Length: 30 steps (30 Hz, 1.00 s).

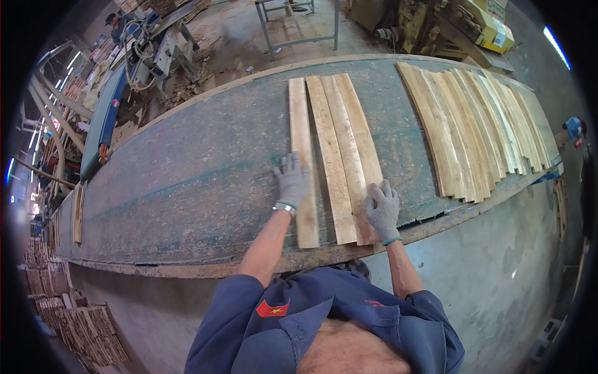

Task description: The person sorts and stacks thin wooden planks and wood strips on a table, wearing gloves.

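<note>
Wooden slats (333,156), four of them, lie side by side across the long green workbench (187,187), running away from me toward its far edge. My left hand (291,181), in a grey knit glove, rests flat on the leftmost slat (303,134), fingers spread and released, pressing down on the wood rather than gripping it; a watch or band shows at that wrist. My right hand (382,209), gloved the same way, lies open on the near end of the rightmost slat (364,140), fingers splayed and not closed round anything. The leftmost slat sits slightly apart from the other three, which touch one another. Further right on the bench a larger fan of overlapping slats (479,131) lies well apart from my hands. I see blue sleeves, with a red patch bearing a yellow star (273,308) on the left one and small red lettering (375,303) on the right side that I cannot read. Beyond the bench stand machines (156,50), a metal frame (299,25) and, at lower left, stacked wood pieces (87,330), possibly offcuts
</note>
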Each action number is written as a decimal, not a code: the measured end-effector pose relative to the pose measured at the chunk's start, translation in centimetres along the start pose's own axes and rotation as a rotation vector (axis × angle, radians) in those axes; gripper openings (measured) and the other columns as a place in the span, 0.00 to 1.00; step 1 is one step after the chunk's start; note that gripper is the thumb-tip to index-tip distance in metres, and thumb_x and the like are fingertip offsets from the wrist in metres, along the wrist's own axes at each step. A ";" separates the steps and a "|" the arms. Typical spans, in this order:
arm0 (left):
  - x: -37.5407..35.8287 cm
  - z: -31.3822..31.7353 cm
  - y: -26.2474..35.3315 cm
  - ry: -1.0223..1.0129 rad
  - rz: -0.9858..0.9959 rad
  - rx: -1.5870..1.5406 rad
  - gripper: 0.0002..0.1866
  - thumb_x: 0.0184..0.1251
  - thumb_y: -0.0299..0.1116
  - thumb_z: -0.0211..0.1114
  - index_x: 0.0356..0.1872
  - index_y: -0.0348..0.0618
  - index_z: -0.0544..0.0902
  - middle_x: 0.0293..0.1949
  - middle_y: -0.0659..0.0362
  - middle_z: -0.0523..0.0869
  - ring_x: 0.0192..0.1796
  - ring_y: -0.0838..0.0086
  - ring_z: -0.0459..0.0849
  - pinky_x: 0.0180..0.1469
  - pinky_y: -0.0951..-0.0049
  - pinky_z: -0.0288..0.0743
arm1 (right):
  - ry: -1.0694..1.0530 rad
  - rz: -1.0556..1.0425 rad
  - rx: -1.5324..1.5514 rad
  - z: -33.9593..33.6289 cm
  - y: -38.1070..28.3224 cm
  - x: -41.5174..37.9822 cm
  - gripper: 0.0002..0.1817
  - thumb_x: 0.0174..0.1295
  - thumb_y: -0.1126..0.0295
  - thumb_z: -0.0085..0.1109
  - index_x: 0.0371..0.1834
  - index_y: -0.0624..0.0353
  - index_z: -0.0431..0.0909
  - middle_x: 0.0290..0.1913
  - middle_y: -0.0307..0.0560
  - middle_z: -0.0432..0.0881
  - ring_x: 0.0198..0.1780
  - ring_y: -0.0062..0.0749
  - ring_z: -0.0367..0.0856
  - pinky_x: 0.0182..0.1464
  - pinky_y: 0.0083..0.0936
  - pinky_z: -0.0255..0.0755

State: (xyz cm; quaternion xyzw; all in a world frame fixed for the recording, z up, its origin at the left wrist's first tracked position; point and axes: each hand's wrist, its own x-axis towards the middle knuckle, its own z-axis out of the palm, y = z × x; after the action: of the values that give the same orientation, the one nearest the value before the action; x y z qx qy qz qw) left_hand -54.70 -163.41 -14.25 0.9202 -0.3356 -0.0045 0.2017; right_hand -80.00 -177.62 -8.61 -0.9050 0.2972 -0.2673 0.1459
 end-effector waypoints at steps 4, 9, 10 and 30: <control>0.2 1.6 6.3 -0.049 -0.013 -0.091 0.36 0.76 0.51 0.45 0.77 0.39 0.56 0.77 0.40 0.57 0.79 0.46 0.52 0.74 0.28 0.33 | -0.022 0.035 -0.112 -1.5 0.2 0.5 0.22 0.58 0.57 0.64 0.54 0.53 0.80 0.66 0.62 0.71 0.63 0.61 0.70 0.63 0.57 0.62; 5.3 0.3 13.1 -0.348 0.176 -0.098 0.35 0.76 0.52 0.42 0.79 0.49 0.53 0.78 0.44 0.55 0.80 0.47 0.49 0.72 0.25 0.31 | -0.050 0.003 -0.163 -1.8 -1.7 2.0 0.32 0.59 0.48 0.63 0.65 0.49 0.74 0.74 0.61 0.63 0.73 0.60 0.61 0.68 0.59 0.55; 7.1 0.0 14.7 -0.417 0.232 -0.122 0.35 0.76 0.53 0.41 0.80 0.52 0.53 0.79 0.45 0.55 0.81 0.47 0.48 0.72 0.25 0.31 | -0.053 0.011 -0.184 -1.2 -1.9 3.0 0.34 0.58 0.48 0.63 0.66 0.49 0.72 0.74 0.62 0.63 0.74 0.59 0.60 0.69 0.59 0.53; 8.7 5.4 8.1 0.041 0.467 -0.001 0.29 0.72 0.49 0.53 0.70 0.47 0.71 0.72 0.46 0.68 0.75 0.43 0.61 0.78 0.43 0.44 | 0.029 0.168 -0.228 1.0 5.3 9.0 0.33 0.53 0.55 0.67 0.64 0.48 0.73 0.66 0.56 0.69 0.69 0.52 0.65 0.66 0.51 0.59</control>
State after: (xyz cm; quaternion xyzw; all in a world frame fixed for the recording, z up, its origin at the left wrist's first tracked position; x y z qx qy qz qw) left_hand -53.77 -176.40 -15.12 0.8174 -0.5351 0.0607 0.2047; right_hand -75.78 -187.23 -8.07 -0.8837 0.4024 -0.2315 0.0600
